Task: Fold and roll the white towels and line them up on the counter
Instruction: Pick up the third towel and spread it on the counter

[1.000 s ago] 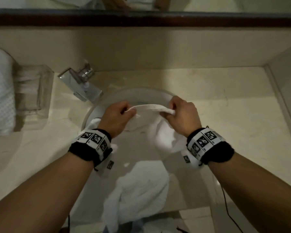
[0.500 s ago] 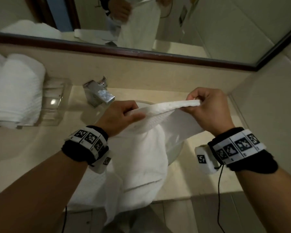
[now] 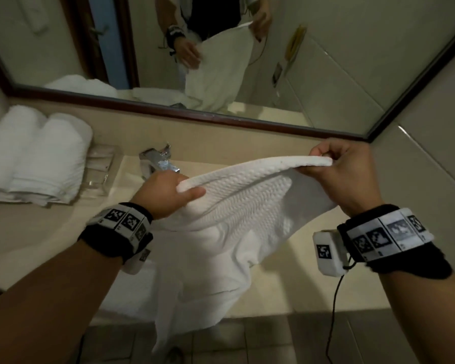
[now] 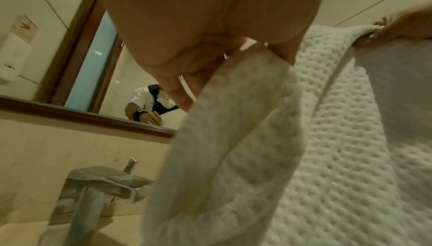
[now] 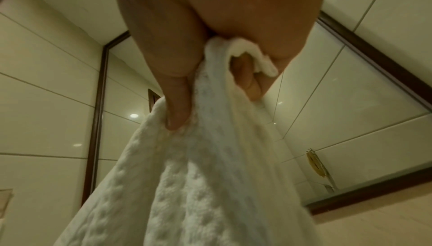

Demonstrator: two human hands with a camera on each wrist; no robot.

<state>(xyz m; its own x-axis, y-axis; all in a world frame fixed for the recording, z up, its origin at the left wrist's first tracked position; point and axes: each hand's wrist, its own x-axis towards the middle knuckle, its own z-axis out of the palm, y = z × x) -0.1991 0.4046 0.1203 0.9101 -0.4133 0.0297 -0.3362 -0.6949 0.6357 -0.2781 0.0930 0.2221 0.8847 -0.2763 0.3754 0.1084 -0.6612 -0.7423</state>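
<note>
A white waffle-textured towel (image 3: pixel 237 222) hangs in the air above the sink, its top edge stretched between my two hands. My left hand (image 3: pixel 168 195) pinches the left end of that edge, and the left wrist view shows the towel (image 4: pixel 327 157) running off to the right. My right hand (image 3: pixel 336 169) grips the right end, held higher; in the right wrist view its fingers (image 5: pixel 177 106) are curled round the bunched towel (image 5: pixel 198 185). The towel's lower part drapes past the counter's front edge. Two rolled white towels (image 3: pixel 37 156) lie side by side at the back left of the counter (image 3: pixel 300 279).
A chrome tap (image 3: pixel 156 160) stands behind the sink, with a clear glass tray (image 3: pixel 100 172) to its left beside the rolls. A dark-framed mirror (image 3: pixel 300 74) runs along the back wall. A tiled wall (image 3: pixel 431 179) closes the right side. A cable hangs from my right wristband.
Both hands have lifted the towel up out of the sink and moved apart, the right one higher, stretching the top edge. The head view has tilted up toward the mirror.
</note>
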